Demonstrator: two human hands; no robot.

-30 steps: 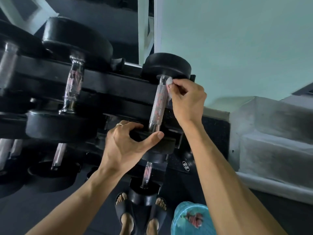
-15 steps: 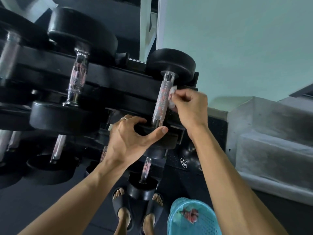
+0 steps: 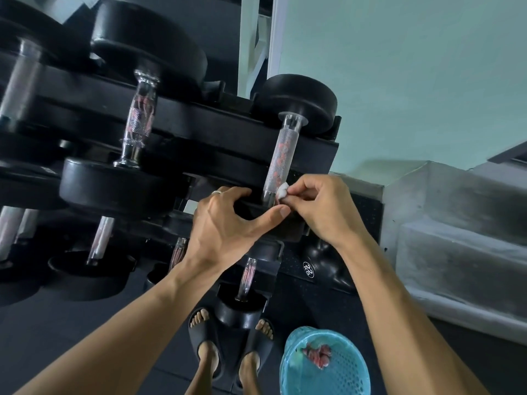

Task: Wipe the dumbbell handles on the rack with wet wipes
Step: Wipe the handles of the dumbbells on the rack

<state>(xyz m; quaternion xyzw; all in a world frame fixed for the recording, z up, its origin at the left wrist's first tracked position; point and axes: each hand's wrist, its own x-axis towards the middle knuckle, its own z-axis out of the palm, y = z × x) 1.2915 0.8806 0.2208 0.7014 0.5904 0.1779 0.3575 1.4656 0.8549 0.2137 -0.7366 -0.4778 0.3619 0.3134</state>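
The right hand [image 3: 322,212] pinches a small white wipe [image 3: 283,191] between thumb and fingertips and presses it against the lower end of the knurled metal handle [image 3: 281,158] of the dumbbell [image 3: 299,101] at the right end of the top shelf of the black rack [image 3: 216,129]; the left hand [image 3: 225,223] grips the near black head of that same dumbbell, fingers curled over its top edge and thumb stretched along its front, a ring [image 3: 217,191] on one finger; the thumb tip lies just below the wipe. A second dumbbell [image 3: 139,118] sits to the left on the same shelf; more lie on the lower shelves. On the dark floor below stand two feet in black sandals [image 3: 205,337]; just beside them sits a blue perforated basket [image 3: 325,372] holding some crumpled pinkish scraps.
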